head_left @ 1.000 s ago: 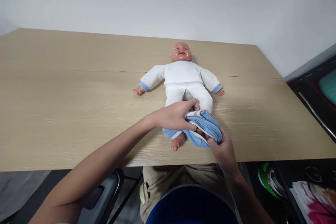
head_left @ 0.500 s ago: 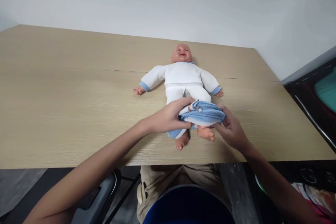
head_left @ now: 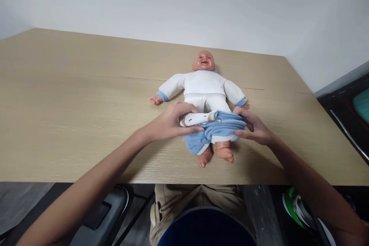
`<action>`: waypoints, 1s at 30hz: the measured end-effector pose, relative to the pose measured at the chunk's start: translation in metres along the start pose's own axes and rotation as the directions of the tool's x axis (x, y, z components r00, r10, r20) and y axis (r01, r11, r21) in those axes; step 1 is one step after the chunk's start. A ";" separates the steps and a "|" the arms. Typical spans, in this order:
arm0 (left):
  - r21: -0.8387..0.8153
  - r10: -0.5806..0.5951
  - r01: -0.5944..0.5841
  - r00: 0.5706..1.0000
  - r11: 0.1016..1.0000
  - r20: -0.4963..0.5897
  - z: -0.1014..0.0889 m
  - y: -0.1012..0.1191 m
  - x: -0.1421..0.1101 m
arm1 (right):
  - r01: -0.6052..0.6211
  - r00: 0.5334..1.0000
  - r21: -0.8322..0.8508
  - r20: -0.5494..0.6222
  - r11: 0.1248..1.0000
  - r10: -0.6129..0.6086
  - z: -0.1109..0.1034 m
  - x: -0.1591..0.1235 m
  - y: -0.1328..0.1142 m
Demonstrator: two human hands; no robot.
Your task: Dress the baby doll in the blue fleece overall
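Observation:
A baby doll point(head_left: 204, 83) lies on its back on the table, its head toward the wall and its bare feet toward me. It has a white top with blue cuffs and a white lower body. Bunched around its lower legs are blue doll pants point(head_left: 220, 127) with white hems and a white, orange-marked waistband. My left hand point(head_left: 175, 121) grips the waistband on the left, thumb on the near side. On the right, my right hand point(head_left: 253, 125) pinches the bunched cloth between thumb and fingers. Both doll feet stick out below the hems.
The wooden table point(head_left: 86, 123) reaches back to a pale wall. At the right edge stands a dark container point(head_left: 346, 119) with something teal in it. Below the table are a grey chair point(head_left: 106, 215) at left and a green-rimmed round item point(head_left: 294, 207) at right.
The pants have spread wider and now surround both lower legs, where the left side hung lower before. My left hand has shifted left, and more of the white waistband shows.

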State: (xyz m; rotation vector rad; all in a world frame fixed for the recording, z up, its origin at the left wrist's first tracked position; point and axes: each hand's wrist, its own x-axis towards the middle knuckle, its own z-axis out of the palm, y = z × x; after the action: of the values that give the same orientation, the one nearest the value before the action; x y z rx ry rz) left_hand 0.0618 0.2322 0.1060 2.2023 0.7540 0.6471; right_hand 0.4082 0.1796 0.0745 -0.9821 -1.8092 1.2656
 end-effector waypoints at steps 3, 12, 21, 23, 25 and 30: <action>-0.042 -0.034 0.032 0.998 0.999 -0.046 -0.003 -0.011 0.008 | -0.022 0.999 0.094 -0.043 0.995 0.026 -0.001 0.020 0.001; -0.121 -0.030 0.021 0.997 0.992 -0.071 -0.004 -0.047 0.005 | -0.123 0.926 0.380 -0.289 0.917 0.244 0.016 0.063 0.044; -0.443 -0.257 0.143 0.944 0.885 -0.209 0.025 -0.067 -0.007 | -0.238 0.890 0.560 -0.202 0.794 0.409 0.037 0.048 0.050; -0.573 -0.381 0.192 0.896 0.797 -0.230 0.031 -0.072 -0.007 | -0.252 0.920 0.509 -0.139 0.823 0.367 0.033 0.047 0.049; -0.612 -0.435 0.220 0.872 0.760 -0.227 0.032 -0.074 -0.008 | -0.238 0.947 0.411 -0.103 0.880 0.304 0.029 0.045 0.046; -0.409 -0.269 0.098 0.884 0.907 -0.383 0.014 -0.068 0.003 | -0.124 0.970 0.137 -0.191 0.983 0.149 0.018 0.046 0.023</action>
State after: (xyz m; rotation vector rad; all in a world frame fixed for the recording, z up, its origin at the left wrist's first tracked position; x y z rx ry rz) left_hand 0.0514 0.2671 0.0470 1.6204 0.9588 1.1033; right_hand 0.3754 0.2178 0.0534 -1.1376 -1.5121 1.2951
